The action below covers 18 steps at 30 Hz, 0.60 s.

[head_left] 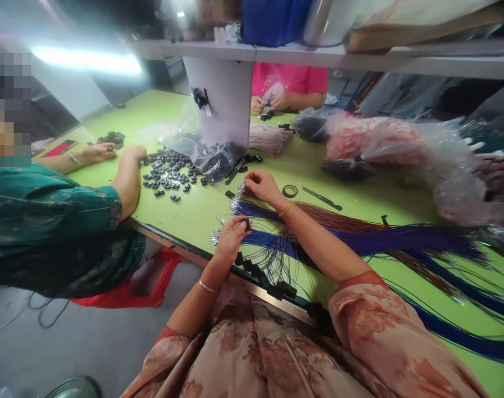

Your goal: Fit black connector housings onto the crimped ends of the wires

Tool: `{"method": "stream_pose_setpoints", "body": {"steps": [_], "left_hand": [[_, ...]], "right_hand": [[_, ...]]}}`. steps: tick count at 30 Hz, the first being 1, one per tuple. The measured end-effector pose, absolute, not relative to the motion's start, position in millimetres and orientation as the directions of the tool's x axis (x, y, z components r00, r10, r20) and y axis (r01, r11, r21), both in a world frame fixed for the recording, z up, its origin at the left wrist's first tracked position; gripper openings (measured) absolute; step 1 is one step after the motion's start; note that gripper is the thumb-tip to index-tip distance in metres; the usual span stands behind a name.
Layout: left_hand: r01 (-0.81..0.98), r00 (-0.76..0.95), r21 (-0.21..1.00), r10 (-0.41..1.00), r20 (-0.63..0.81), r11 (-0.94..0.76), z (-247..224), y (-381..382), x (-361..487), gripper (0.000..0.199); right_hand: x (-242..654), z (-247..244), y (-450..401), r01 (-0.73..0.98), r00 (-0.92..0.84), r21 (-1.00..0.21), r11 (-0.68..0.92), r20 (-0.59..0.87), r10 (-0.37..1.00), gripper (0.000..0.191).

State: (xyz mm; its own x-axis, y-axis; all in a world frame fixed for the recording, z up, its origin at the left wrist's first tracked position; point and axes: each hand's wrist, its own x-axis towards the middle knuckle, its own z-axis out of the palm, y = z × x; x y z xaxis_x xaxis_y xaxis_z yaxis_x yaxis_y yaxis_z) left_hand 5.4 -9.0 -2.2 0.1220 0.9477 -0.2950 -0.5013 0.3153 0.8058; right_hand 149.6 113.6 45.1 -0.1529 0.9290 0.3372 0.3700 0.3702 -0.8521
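Left hand (pixel 231 236) pinches a black connector (pixel 246 224) (table edge (pixel 185 250) below); right hand (pixel 262 186) grips wire ends (pixel 240 190).

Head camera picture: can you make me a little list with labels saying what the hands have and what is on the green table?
left hand: pinches a small black connector at the table edge
right hand: fingers grip the tips of thin wires
blue wires: long bundle lying across the green table
brown wires: beside the blue ones
loose black connectors: scattered pile, a co-worker's hand next to it
tape roll: flat, just past the right hand
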Motion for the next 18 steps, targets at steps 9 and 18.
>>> {"method": "stream_pose_setpoints", "body": {"steps": [9, 18], "left_hand": [[-0.547, 0.105, 0.792, 0.961, -0.255, 0.269, -7, -7, 7, 0.030], [-0.556, 0.123, 0.789, 0.965, -0.231, 0.260, -1, -8, 7, 0.023]], "right_hand": [[166, 44, 42, 0.447, -0.283, -0.833, 0.325, 0.213, 0.935, 0.018], [164, 29, 17, 0.658, -0.283, -0.664, 0.353, 0.217, 0.934, 0.025]]}}
